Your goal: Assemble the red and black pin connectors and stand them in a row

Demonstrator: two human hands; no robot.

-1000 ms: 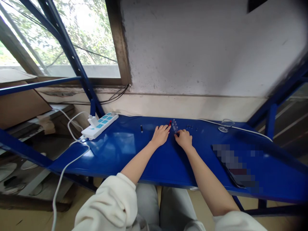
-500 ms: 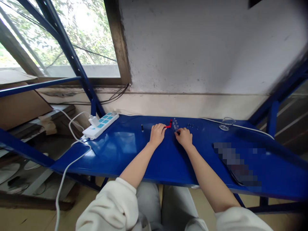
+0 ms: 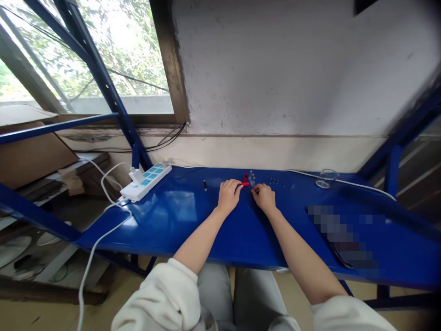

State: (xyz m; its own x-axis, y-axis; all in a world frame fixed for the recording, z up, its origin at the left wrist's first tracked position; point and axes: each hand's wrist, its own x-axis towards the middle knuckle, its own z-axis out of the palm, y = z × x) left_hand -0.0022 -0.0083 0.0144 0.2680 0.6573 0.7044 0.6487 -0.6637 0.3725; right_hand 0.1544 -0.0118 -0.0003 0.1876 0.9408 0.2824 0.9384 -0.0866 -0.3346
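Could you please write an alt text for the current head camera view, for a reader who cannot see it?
A person's left hand pinches a red piece over a blue table, while the right hand is close to small clear pieces; whether it holds anything is unclear. A white power strip lies to the left, a clear cup to the right.

Fleecy cream sleeves (image 3: 161, 296), bare forearms (image 3: 201, 239), pale grey trousers (image 3: 215, 289)
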